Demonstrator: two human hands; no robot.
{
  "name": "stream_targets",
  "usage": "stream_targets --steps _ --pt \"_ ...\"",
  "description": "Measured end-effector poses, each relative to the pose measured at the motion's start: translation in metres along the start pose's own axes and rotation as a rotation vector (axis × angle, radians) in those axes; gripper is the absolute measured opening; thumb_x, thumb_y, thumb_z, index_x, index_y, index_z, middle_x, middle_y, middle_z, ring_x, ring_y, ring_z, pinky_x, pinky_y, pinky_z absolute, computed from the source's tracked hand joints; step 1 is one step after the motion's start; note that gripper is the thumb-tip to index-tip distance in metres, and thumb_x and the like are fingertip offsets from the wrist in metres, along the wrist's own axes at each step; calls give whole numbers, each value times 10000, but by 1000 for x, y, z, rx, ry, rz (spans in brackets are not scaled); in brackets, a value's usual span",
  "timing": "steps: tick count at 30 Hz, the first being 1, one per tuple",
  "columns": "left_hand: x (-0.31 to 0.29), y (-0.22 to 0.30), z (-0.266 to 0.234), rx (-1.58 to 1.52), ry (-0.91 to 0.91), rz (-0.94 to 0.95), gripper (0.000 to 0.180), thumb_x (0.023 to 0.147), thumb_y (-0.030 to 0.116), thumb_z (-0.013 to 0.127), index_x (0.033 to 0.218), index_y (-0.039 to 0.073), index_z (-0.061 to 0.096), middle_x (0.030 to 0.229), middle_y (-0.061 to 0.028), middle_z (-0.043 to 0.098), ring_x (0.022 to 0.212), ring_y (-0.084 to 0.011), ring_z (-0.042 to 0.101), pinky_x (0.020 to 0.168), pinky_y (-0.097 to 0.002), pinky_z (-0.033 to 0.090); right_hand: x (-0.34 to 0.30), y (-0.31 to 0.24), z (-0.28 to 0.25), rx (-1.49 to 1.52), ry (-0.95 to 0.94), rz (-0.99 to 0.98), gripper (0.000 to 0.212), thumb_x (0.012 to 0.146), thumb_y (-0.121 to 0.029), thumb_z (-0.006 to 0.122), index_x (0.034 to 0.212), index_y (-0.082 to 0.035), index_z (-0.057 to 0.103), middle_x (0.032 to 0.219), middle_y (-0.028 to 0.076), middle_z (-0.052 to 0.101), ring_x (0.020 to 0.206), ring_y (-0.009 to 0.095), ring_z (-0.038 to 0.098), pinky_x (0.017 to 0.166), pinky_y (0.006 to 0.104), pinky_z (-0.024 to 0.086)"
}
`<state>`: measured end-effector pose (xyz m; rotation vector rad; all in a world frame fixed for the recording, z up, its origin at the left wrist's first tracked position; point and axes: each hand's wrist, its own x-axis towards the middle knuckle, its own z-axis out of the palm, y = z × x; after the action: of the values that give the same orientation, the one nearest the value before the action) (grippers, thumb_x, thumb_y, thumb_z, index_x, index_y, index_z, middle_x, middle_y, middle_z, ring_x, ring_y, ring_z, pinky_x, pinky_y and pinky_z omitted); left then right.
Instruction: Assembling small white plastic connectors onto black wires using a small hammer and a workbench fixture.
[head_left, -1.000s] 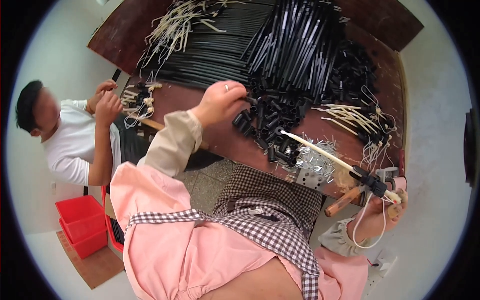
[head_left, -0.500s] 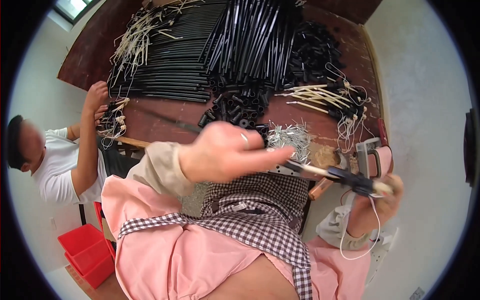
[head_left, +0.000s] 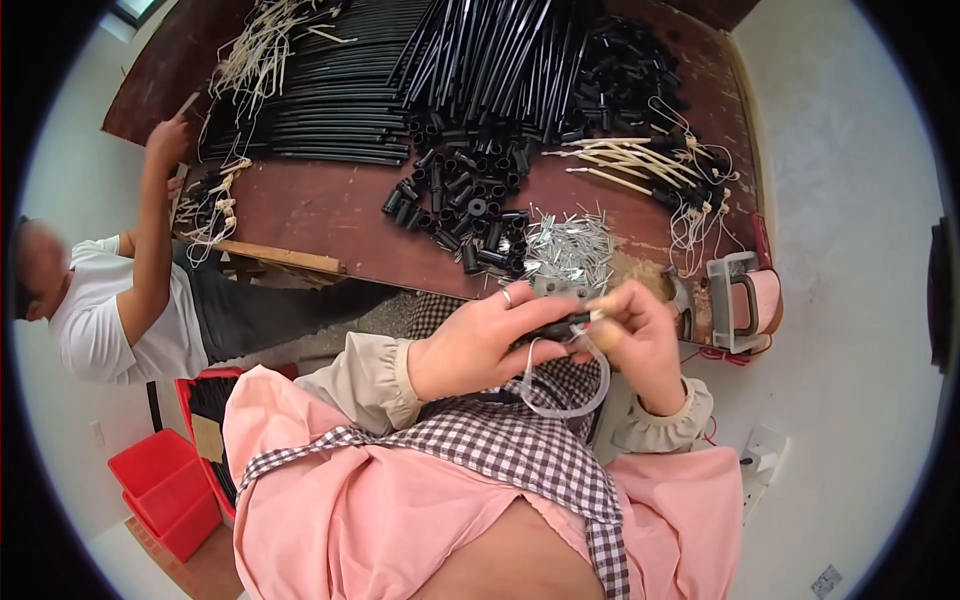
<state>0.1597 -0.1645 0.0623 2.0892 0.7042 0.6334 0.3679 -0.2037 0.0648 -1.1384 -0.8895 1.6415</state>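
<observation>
My left hand is wrapped round a short black tube just in front of the table's near edge. Fingers cover much of the tube. At its other end my right hand pinches a small cream-coloured piece, partly hidden by the fingertips. A white cord hangs from there in a loop below both hands. Just beyond the hands lies a pile of small silvery pins, with a grey metal block at the edge nearest my fingers.
Short black tubes and long black rods cover the table's middle and back. Cream sticks with black sleeves and cords lie right. A pink-and-grey box-shaped thing stands at the right edge. A co-worker sits left, near red bins.
My right hand has come in from the right with the corded black piece, and my hands now meet at it. The dark rod by my left hand no longer shows. The co-worker's hand has risen.
</observation>
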Motion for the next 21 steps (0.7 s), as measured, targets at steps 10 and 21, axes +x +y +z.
stream_targets --steps 10,21 --pt "-46 -37 -16 -527 -387 -248 326 805 162 661 1081 10 580 946 -138 614 878 -265 612 682 -348 491 -4 -10 15 -688 -39 -506 199 766 -104 711 914 -13 613 811 87 660 687 144 642 578 277 506" --pt "-90 -58 -3 -159 102 -471 148 865 119 568 958 5 576 739 -156 587 645 -306 587 573 -349 447 123 12 4 -881 -186 -494 201 777 -67 669 971 -26 636 743 70 593 595 131 539 566 256 448"
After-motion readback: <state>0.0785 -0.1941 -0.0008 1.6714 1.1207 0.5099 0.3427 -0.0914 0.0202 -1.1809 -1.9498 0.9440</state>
